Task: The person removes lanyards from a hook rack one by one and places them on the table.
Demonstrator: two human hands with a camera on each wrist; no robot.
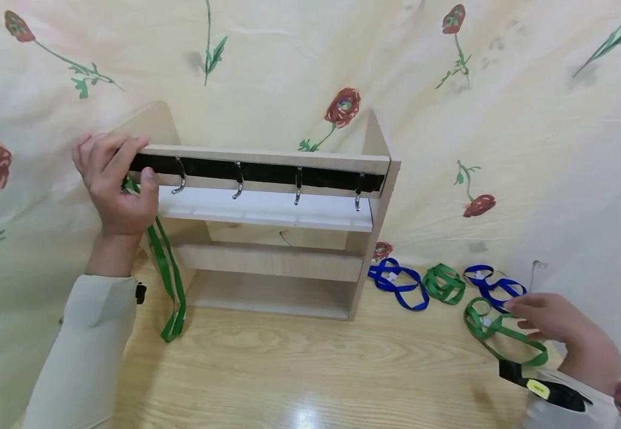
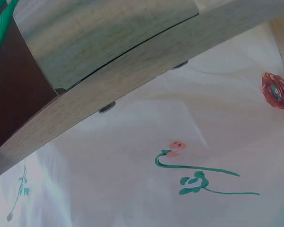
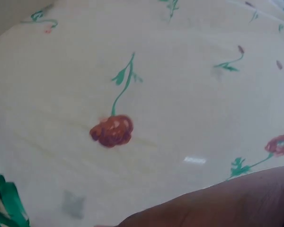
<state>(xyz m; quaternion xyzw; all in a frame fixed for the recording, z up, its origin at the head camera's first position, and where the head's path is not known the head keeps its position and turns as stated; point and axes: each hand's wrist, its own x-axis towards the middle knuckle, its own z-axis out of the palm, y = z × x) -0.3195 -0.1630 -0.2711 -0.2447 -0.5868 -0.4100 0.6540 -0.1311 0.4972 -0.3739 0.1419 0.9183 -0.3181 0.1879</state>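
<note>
My left hand [image 1: 117, 179] grips the top left corner of a small wooden shelf [image 1: 275, 298], fingers over the board's upper edge and thumb in front. A green lanyard [image 1: 173, 292] hangs down from behind that thumb; its upper end is hidden by the hand. Along the black strip [image 1: 267, 171] on the shelf front, several metal hooks [image 1: 298, 185] show to the right of the hand. At the right, my right hand [image 1: 562, 325] hovers with loosely bent fingers over a green lanyard [image 1: 514, 333], its fingertips right at the edge of a blue lanyard [image 1: 495, 286].
Another blue lanyard [image 1: 401, 283] and a coiled green lanyard [image 1: 443, 283] lie on the wood-grain table [image 1: 289, 357], just right of the shelf. Behind the shelf and on both sides rises a pale cloth [image 1: 267, 71] printed with red flowers.
</note>
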